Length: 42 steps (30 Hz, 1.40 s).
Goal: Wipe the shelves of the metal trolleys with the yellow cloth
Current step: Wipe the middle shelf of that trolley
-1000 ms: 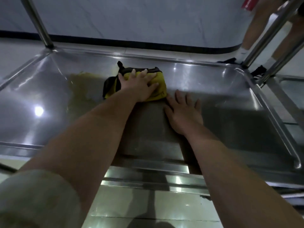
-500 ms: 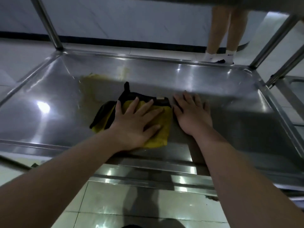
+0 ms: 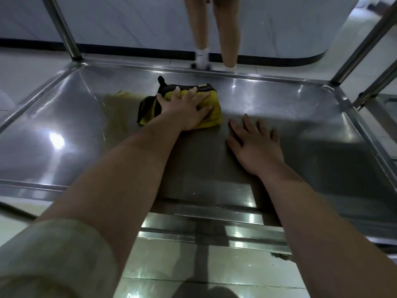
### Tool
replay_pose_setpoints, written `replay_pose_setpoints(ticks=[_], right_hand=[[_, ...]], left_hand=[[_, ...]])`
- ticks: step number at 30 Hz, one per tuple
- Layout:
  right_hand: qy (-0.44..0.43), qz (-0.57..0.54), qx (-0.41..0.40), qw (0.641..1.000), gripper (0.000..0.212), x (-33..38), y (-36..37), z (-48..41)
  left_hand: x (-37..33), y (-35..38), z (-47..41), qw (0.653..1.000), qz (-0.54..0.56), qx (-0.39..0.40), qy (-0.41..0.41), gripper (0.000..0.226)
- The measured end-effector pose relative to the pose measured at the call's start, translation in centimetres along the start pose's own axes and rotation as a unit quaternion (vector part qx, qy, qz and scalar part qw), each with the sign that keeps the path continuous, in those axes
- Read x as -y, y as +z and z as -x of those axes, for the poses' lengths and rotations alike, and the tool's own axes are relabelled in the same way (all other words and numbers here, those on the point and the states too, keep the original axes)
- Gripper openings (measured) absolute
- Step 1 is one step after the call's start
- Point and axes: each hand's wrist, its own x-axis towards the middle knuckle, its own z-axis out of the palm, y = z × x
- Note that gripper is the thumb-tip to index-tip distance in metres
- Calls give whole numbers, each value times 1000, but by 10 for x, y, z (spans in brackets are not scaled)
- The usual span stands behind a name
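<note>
left hand (image 3: 184, 108): flat, fingers spread, pressing cloth (image 3: 211, 112) | cloth: far-centre of shelf (image 3: 64, 117), bunched | right hand (image 3: 255, 145): flat on shelf beside cloth, grasping nothing

Pale grey-beige fabric sleeve (image 3: 53, 254), loose and blurred close to the lens, covering the left upper arm. Bare forearms on both sides, down to the left grip (image 3: 184, 108) and right grip (image 3: 255, 145).

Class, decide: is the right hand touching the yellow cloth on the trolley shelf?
Apart. The head view shows a strip of bare shelf between the right hand, which lies flat on the metal, and the yellow cloth.
</note>
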Motion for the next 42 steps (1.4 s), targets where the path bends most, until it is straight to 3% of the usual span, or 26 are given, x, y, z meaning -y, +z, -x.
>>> replay_pose_setpoints(ticks=[5, 11, 18, 23, 29, 36, 42], right_hand=[[7, -12, 0, 1000, 58, -2, 0, -1], [10, -16, 9, 1000, 59, 0, -6, -1], [80, -12, 65, 995, 53, 30, -8, -5], [19, -32, 40, 998, 51, 71, -2, -4], [6, -14, 8, 1000, 52, 67, 8, -3], [0, -8, -10, 1000, 58, 68, 9, -4], [9, -11, -11, 1000, 57, 68, 8, -6]], left_hand=[[0, 2, 21, 1000, -6, 8, 24, 61], [29, 19, 139, 992, 10, 4, 124, 60], [24, 12, 158, 996, -12, 13, 90, 61], [27, 21, 166, 996, 7, -37, 82, 61], [53, 13, 104, 999, 11, -39, 1, 65], [62, -13, -13, 1000, 11, -10, -25, 59], [61, -13, -5, 1000, 0, -3, -2, 59]])
